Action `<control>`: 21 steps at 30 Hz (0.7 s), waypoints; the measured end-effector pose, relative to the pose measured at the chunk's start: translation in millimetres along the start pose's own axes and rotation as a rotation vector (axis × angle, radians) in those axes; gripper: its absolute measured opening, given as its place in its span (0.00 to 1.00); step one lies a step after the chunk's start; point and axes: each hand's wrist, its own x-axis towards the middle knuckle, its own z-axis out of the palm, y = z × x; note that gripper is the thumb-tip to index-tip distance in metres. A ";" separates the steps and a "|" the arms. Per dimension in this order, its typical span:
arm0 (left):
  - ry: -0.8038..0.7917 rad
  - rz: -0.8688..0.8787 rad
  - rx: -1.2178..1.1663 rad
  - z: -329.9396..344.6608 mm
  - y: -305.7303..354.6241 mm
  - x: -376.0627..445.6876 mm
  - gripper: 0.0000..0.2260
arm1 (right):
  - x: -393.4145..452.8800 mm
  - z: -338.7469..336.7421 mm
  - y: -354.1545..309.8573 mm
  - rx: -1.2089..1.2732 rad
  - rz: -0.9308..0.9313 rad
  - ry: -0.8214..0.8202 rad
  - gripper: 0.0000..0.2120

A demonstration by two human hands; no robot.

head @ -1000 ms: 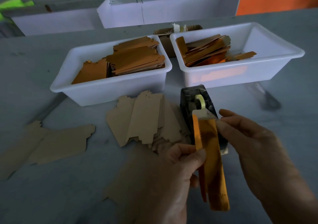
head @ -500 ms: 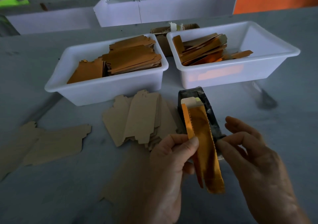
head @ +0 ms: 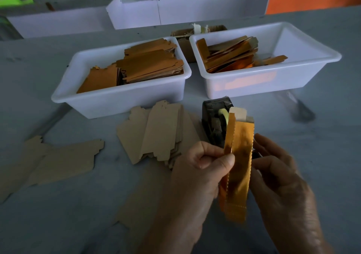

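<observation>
Both forearms come in over the near edge of the grey table (head: 64,220), right of its middle. The left hand (head: 195,177) is raised, thumb and curled forefinger pinching the left edge of a long, flat sleeve of shiny gold card (head: 237,167). The right hand (head: 283,187) sits just beside it, back upward, loosely bent fingers reaching the sleeve's right edge, tips hidden behind it.
</observation>
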 end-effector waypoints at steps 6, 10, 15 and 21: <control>0.057 0.049 0.143 3.4 0.0 1.3 0.03 | 4.1 0.7 0.0 -0.151 -0.076 -0.017 0.06; 0.057 -0.004 0.101 3.7 4.0 4.4 0.02 | 7.7 -9.7 1.4 -0.224 -0.078 -0.054 0.10; 0.019 -0.092 -0.034 -0.1 6.5 3.6 0.05 | 11.8 -31.5 -13.0 -0.061 -0.046 -0.017 0.04; -0.004 -0.177 -0.196 -4.2 5.5 1.6 0.02 | 20.8 -38.0 -44.3 0.087 -0.126 -0.433 0.16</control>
